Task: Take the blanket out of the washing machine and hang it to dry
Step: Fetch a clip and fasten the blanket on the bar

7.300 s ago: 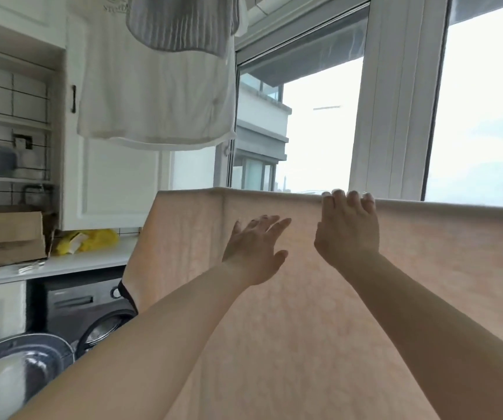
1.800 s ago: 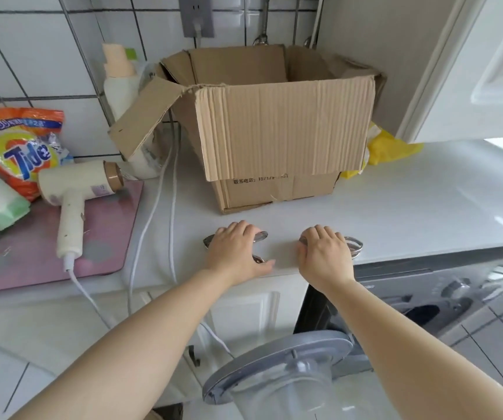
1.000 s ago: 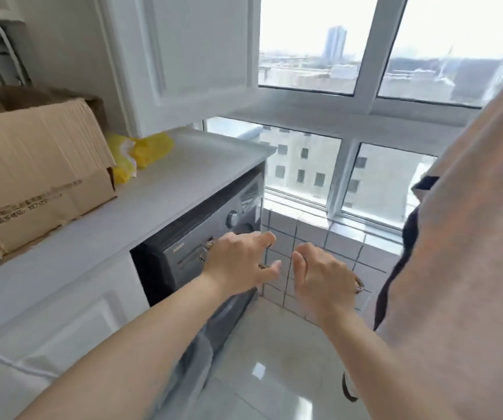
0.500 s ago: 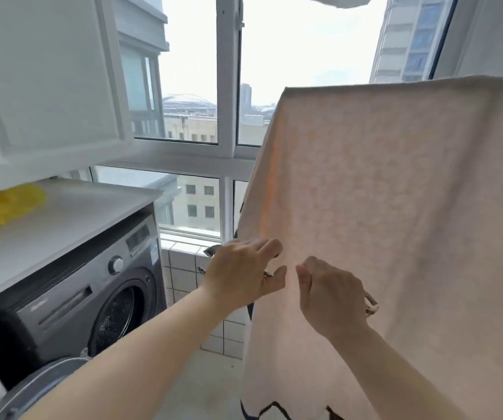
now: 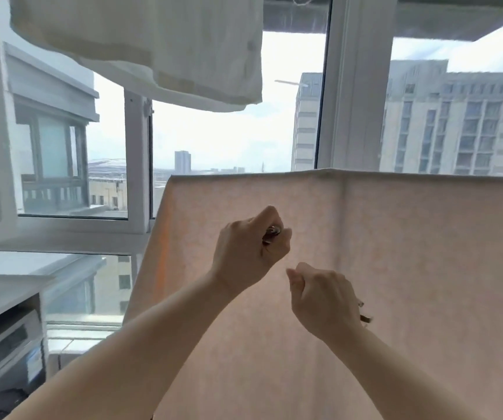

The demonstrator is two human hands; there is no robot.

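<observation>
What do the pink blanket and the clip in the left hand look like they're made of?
Blanket: soft, matte woven or terry-like cloth, going by the faint mottled texture and daylight glowing through; the exact fibre can't be told.
Clip gripped by the left hand: probably polished metal, as it shows a shiny silvery glint, though it is mostly hidden.

Blanket [image 5: 395,268]: matt peach cloth, soft nap. Clip [image 5: 273,233] in left hand [image 5: 250,250]: shiny metal.

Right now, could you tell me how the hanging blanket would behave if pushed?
Probably floppy: the blanket drapes flat from its top fold. Likely to swing or slide, since nothing visibly pins it; the left hand holds what looks like a metal clip.
</observation>
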